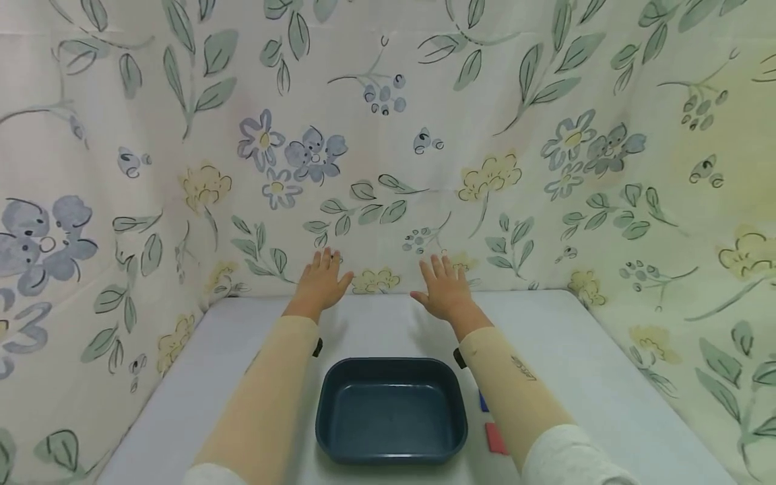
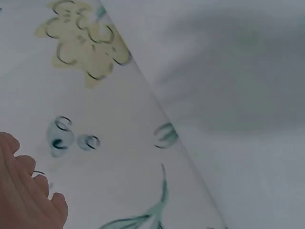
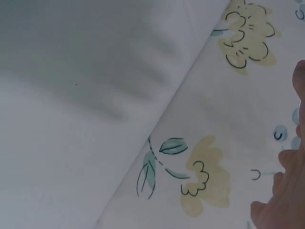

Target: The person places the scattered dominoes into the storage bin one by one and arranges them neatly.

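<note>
Both hands are stretched forward over the far part of the white table, fingers straight and spread, with nothing in them. The left hand is left of centre, its fingertips overlapping the floral cloth in the head view. To its right, the right hand is held much the same way, thumb pointing inward. Nearer the body, between the forearms, stands a dark blue rectangular pan with nothing in it. Each wrist view catches part of its own hand at the edge, the left hand's fingers and the right hand's fingers.
A floral cloth hangs behind the white table and along its sides. Partly covered by the right forearm, a red flat piece and a blue piece lie right of the pan.
</note>
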Demonstrator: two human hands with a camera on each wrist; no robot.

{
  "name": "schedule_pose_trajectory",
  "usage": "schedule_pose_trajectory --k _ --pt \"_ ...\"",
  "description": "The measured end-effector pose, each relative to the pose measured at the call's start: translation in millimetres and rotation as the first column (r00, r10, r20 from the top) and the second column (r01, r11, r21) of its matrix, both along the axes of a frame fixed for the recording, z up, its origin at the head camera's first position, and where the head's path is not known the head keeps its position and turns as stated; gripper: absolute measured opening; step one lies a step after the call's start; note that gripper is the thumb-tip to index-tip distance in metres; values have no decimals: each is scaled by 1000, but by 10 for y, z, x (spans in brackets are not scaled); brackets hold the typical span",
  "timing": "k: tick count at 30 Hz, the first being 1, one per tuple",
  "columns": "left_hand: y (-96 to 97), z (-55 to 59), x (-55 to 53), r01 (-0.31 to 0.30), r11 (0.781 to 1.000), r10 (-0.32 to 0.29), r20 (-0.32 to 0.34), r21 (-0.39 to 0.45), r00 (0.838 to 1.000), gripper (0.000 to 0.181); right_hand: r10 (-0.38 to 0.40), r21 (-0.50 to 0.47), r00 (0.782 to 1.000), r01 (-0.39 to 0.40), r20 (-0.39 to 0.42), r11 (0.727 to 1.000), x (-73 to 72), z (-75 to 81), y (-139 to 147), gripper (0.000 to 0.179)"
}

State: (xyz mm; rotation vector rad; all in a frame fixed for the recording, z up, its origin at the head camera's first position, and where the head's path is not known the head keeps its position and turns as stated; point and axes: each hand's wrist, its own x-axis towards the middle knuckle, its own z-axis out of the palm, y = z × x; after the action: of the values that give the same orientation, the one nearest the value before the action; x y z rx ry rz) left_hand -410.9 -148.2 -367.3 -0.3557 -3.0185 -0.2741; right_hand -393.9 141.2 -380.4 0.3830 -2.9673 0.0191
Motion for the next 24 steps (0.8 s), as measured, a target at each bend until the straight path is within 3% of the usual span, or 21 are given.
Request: schedule_pose_trajectory --k 4,8,13,18,21,24 --pt "81 55 60 86 995 -85 -29 59 996 76 68 -10 998 -68 -3 998 101 -19 36 78" --pt "43 33 217 136 979 -134 -23 153 991 74 129 -103 992 -129 -4 986 201 -64 156 67" --pt "-119 -72 516 168 941 -193 61 294 979 64 202 -246 979 -193 11 950 373 -136 340 52" --pt "-233 -171 831 173 911 -224 97 374 970 54 245 -289 969 -243 -28 926 628 -214 560 39" --pt "-291 -225 1031 168 914 -223 112 369 968 49 231 -303 973 -218 9 928 798 -258 701 30" --pt "-348 -286 1225 179 933 -223 113 312 968 47 207 -304 971 -163 116 939 944 -293 847 28"
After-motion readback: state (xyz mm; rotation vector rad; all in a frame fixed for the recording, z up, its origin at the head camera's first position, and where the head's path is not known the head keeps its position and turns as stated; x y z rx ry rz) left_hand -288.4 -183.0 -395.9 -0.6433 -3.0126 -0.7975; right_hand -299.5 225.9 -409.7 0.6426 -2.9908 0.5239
